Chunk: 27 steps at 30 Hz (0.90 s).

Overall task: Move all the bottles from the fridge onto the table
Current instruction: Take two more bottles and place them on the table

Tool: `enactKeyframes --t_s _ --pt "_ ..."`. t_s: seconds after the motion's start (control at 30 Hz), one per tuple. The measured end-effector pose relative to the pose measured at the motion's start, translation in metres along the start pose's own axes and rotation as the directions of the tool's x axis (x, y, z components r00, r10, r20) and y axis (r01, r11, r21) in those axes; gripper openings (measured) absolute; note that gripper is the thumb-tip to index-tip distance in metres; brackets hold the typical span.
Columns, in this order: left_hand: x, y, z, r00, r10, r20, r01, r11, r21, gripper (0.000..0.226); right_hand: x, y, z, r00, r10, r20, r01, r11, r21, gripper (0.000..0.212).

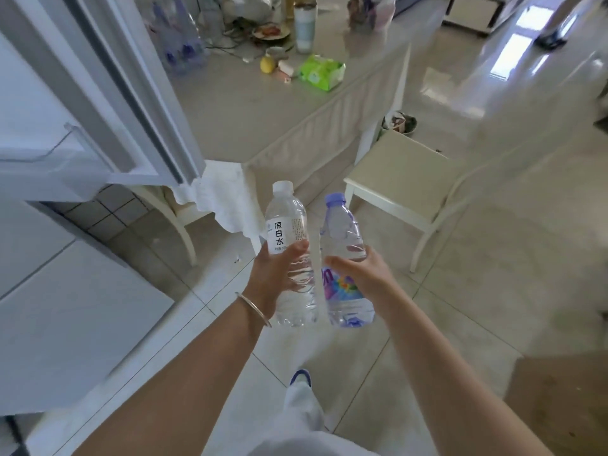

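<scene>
We start at our fingers. The fingers of our left hand (278, 274) are curled round the middle of a clear plastic water bottle with a white cap and a white label (289, 255). The fingers of our right hand (358, 274) are curled round a clear plastic water bottle with a purple cap and a colourful label (342, 264). Both hands grip tight, one bottle each. The two bottles are side by side, very close, but we cannot tell if they touch. Both point up and away from us, caps at the far end, and the purple-capped one leans a little to the left.

On our left wrist is a thin silver bangle (253, 307). Below, we see our white trousers and a blue and white shoe (300, 378) on the pale tiled floor (460, 324).

The long pale bench (263, 110) is ahead of us, past the caps of the bottles. So the bottles must go forward, the way they already point. Our left hand is on the bench's side, so we think it is a bit nearer. More clear bottles with purple labels (182, 51) stand at the far end of the bench, near a yellow lemon (267, 64) and a green packet (322, 72).

The white fridge with its open door (108, 93) is close on our left. A cream wooden stool (404, 179) stands by the bench, to the right of our path. We think we should step past it with care.
</scene>
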<state>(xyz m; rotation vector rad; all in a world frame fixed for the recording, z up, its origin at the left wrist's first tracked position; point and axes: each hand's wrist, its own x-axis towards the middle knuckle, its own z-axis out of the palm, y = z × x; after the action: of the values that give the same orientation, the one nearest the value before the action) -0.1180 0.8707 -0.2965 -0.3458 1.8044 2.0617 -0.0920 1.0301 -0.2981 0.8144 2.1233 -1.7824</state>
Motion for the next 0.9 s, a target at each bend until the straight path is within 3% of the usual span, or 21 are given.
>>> enactKeyframes --t_s 0.17,0.3,0.37,0.5,0.8,0.9 --pt "0.080 0.044 0.021 1.000 0.014 0.008 -0.014 1.000 -0.007 0.030 0.067 -0.052 -0.013 1.000 -0.016 0.007 0.016 0.999 0.038 0.048" --pt "0.139 0.073 0.035 0.998 0.044 -0.037 -0.046 0.998 -0.038 0.012 0.127 -0.098 -0.021 0.998 -0.062 0.019 0.062 0.998 0.023 0.038" --pt "0.169 0.085 0.041 0.996 0.061 -0.064 -0.063 0.998 -0.026 0.011 0.161 -0.121 -0.024 0.994 -0.109 0.030 0.109 0.994 -0.005 0.026" --pt "0.233 0.109 0.049 0.982 0.066 -0.179 -0.079 0.995 -0.063 0.015 0.238 -0.168 -0.025 0.979 -0.160 0.129 0.172 0.981 -0.092 0.022" --pt "0.355 0.178 0.053 0.868 0.043 -0.495 -0.181 0.955 -0.234 0.009 0.388 -0.282 0.006 0.893 -0.148 0.425 0.265 0.936 -0.231 0.068" --pt "0.384 0.191 0.038 0.806 0.017 -0.592 -0.202 0.947 -0.249 0.011 0.423 -0.310 0.029 0.855 -0.121 0.503 0.271 0.933 -0.236 0.060"
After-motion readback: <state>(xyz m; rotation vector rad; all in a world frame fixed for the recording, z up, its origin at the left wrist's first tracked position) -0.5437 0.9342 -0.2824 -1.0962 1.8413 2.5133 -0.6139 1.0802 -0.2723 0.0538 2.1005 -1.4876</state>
